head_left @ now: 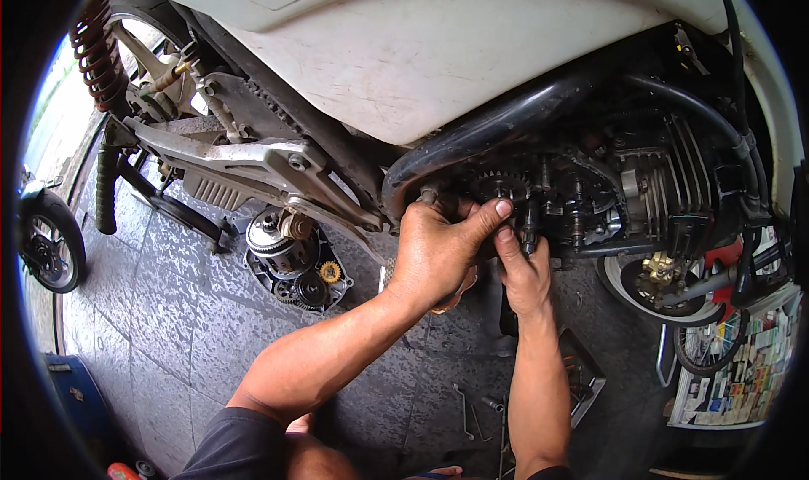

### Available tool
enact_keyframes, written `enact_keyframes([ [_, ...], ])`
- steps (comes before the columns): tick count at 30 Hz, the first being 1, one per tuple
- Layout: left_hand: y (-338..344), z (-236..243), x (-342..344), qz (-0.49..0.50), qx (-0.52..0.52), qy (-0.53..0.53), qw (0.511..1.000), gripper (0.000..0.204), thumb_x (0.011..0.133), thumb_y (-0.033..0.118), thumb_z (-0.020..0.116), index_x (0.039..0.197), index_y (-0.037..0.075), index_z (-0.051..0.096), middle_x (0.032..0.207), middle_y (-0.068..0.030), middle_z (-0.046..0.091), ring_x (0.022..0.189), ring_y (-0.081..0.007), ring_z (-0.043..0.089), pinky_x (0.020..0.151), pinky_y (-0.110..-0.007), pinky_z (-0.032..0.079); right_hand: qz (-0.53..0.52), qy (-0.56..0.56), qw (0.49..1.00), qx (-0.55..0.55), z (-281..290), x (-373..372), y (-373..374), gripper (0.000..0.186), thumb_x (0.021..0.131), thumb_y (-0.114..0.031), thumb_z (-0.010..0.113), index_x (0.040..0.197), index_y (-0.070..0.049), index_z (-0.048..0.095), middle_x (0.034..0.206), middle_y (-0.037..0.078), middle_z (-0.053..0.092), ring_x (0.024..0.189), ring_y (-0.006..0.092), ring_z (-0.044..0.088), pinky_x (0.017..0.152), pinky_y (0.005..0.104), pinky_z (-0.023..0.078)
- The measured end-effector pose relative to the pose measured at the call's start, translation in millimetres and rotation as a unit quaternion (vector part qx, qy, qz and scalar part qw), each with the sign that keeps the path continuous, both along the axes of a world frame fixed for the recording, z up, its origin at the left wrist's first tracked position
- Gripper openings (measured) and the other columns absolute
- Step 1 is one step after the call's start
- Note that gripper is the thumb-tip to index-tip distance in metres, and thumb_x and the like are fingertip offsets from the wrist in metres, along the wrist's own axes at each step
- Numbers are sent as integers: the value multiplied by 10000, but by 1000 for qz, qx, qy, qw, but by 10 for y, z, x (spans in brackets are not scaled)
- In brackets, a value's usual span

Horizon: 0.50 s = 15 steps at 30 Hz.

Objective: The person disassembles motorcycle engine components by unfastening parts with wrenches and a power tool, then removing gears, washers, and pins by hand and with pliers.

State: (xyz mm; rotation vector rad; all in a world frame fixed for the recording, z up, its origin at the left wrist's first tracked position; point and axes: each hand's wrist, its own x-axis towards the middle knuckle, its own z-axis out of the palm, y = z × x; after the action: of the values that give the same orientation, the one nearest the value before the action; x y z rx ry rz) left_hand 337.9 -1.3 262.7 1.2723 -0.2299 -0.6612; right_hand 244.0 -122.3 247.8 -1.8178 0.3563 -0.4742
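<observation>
Hands meet at the lower edge of the open engine [581, 185], which sits under the black frame tube [514, 119], its gear [497, 179] and dark shaft [530, 234] bare. The left hand [436, 248] is partly closed, thumb stretched toward the gear side, fingers curled out of sight; the right hand [526, 276] is bent inward with its thumb raised close to the other thumb, just beside the shaft. What either has hold of, if anything, I cannot tell, since the palms and fingers hide it. Good work here, I judge, rests on feel: light, even pressure from both thumbs, parts kept square to their axis, and a stop at any binding rather than a harder push. Knuckles had best keep off the gear teeth, and a shift of the left wrist would probably open a better sightline. Grit is a risk, so fingers should be wiped before touching the clutch drum [276, 246] or yellow gear [330, 272], both with the cover [343, 285] on the floor, left of the hands.
</observation>
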Motion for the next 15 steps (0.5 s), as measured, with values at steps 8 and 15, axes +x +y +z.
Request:
enact_keyframes([
  [8,-3,-32,28,-10,-44,-42,998,277,883,240,753,887,-33,706,795,-44,689,711,-80,594,637,-246,507,-54,-35,996,-66,10,32,143,451,960,-439,601,1036,-3,685,744,37,639,695,106,559,622,292,431],
  [15,32,-29,18,-9,-61,-18,998,314,883,289,752,900,-21,707,802,-48,691,736,-84,598,674,-247,512,7,-12,999,-41,35,40,14,418,938,-399,656,1054,2,681,842,68,686,787,152,627,703,319,479],
])
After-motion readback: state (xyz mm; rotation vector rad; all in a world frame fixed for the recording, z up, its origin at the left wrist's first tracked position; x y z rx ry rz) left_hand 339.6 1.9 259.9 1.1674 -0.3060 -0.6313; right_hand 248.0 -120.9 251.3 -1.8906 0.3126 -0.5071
